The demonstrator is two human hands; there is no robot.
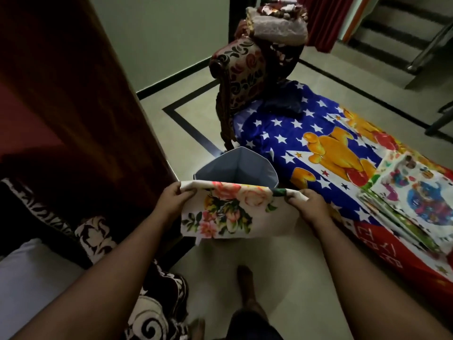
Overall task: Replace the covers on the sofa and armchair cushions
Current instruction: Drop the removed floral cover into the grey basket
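While both hands hold the floral cover (228, 212) stretched out at centre frame, left hand (171, 200) pinches its top left corner, fingers curled over the edge, and right hand (308, 204) pinches the top right corner the same way. Cover hangs in front of a grey-blue fabric bin (235, 168) just behind it at 12 o'clock; the bin's mouth is open and I see only its lining, lower part hidden by the cover, so contents cannot be told.

Risks, as judgement: the grip is on corners only, so a slip on one side would drop the cover onto the floor (282, 278) or into the bin. If this is the wrong edge, the opening won't be found and the cover goes on twisted. Dim light makes seams hard to read.

Folded printed cloths (414, 192) lie stacked at 3 o'clock on a starred blue sheet (282, 133). Armchair (242, 77) at 12 o'clock carries a pile of fabric (279, 25). White cushion (27, 278) at 8 o'clock, bare.
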